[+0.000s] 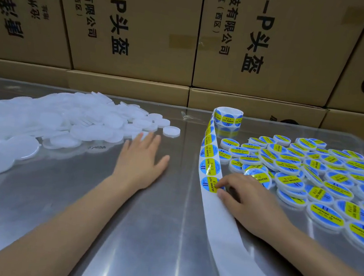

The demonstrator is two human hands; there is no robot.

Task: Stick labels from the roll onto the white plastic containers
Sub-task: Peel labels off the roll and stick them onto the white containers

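A heap of plain white plastic containers [47, 121] covers the table's left side. The label roll [228, 119] stands upright at the back centre, and its strip [210, 162] of blue and yellow round labels trails toward me, ending in bare white backing paper. My right hand [249, 201] lies on the strip, thumb and forefinger pinching the edge of the nearest label [211, 184]. My left hand [142, 158] stretches flat over the table, fingers straight, fingertips just short of the white heap. Several labelled containers [322, 178] lie spread on the right.
The work surface is a shiny metal table [141, 236]. Stacked brown cardboard boxes [144, 30] form a wall right behind it. One white container [171, 131] sits apart at the heap's right edge.
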